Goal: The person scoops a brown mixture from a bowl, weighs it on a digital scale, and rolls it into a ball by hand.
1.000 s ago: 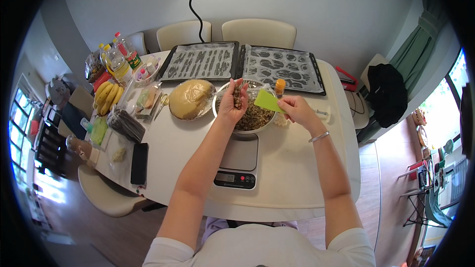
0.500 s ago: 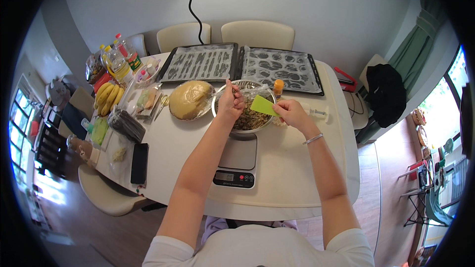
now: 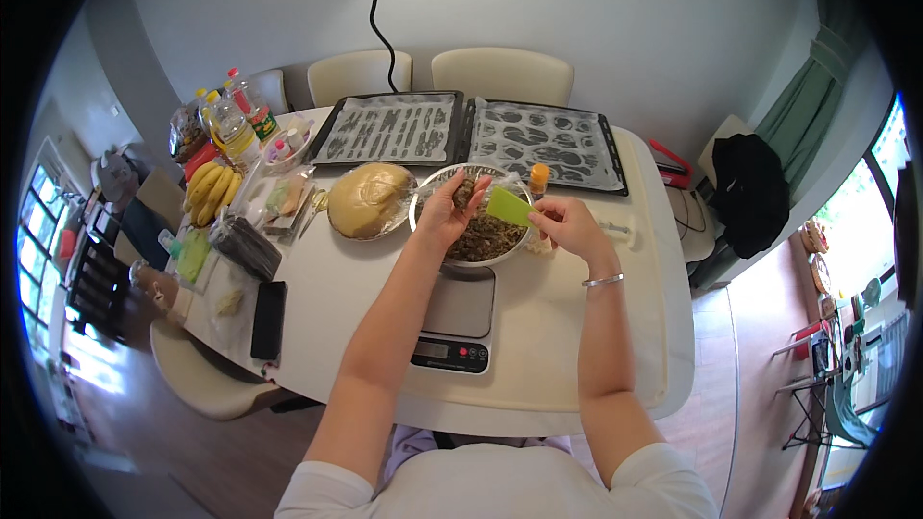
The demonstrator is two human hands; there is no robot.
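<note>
Above a metal bowl [image 3: 423, 223] of chopped brown mixture [image 3: 486, 242], my left hand [image 3: 446, 216] cups a lump of the same mixture [image 3: 465, 194], its fingers partly uncurled around it. My right hand [image 3: 569, 227] pinches a flat lime-green scraper [image 3: 510, 207] by one end, the blade over the bowl close to the left fingers. Left of the bowl sits a large round of yellowish dough [image 3: 369, 200] under clear wrap. A kitchen scale [image 3: 458, 306] with a bare platform lies on the near side of the bowl.
Two lined baking trays [image 3: 389, 130] [image 3: 546, 142] stand at the back of the table. An orange-capped bottle [image 3: 538, 179] is behind my right hand, a white plunger-like tool [image 3: 615, 229] to its right. Bananas [image 3: 212, 190], oil bottles [image 3: 233, 127] and a black phone [image 3: 269, 320] crowd the left.
My left fist has loosened, so the lump in it now shows. My right hand still holds the scraper, a little lower over the bowl.
</note>
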